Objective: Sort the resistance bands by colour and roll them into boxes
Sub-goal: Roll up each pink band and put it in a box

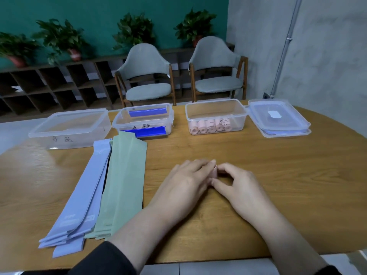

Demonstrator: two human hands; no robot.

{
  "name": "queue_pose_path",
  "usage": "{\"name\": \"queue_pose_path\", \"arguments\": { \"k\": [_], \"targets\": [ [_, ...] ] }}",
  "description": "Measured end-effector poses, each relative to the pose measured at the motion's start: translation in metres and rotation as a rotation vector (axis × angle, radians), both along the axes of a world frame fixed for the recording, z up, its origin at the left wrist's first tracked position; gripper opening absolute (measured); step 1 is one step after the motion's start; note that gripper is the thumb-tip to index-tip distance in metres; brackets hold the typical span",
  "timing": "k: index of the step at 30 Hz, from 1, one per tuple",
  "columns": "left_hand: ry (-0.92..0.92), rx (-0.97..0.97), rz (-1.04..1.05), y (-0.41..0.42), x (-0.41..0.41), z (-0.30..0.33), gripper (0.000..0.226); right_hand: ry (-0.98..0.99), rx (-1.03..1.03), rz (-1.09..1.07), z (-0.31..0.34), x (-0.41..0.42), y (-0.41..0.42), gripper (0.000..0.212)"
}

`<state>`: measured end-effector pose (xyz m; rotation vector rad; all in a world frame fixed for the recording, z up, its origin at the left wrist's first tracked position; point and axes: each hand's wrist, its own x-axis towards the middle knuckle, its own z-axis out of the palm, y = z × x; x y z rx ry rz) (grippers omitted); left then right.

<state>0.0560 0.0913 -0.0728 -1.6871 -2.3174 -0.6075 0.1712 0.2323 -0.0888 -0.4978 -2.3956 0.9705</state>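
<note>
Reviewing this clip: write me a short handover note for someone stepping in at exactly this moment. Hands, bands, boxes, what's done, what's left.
Left hand and right hand: together at table centre, fingers pinching a small pink roll, mostly hidden between them.
Done: pink rolls lie in the right-hand open box.
Middle box: blue strips inside; I cannot tell what they are.
Left box: lid on, no contents visible.
Spare lids stacked at far right.
Left: box this pink roll, then roll the flat lilac-blue bands and green bands lying left of the hands.
</note>
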Motion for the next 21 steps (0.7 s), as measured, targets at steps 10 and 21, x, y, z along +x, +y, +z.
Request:
{"name": "queue_pose_path", "arguments": {
  "k": [10, 21],
  "targets": [
    [-0.254, 0.07, 0.01, -0.003, 0.008, -0.01, 0.05, 0.02, -0.178, 0.054, 0.004, 0.001, 0.002, 0.016],
    [-1.089, 0.311, 0.056, 0.008, 0.006, 0.008, 0.012, 0.177, -0.754, 0.224, 0.015, 0.01, 0.003, 0.024]
  ]
}}
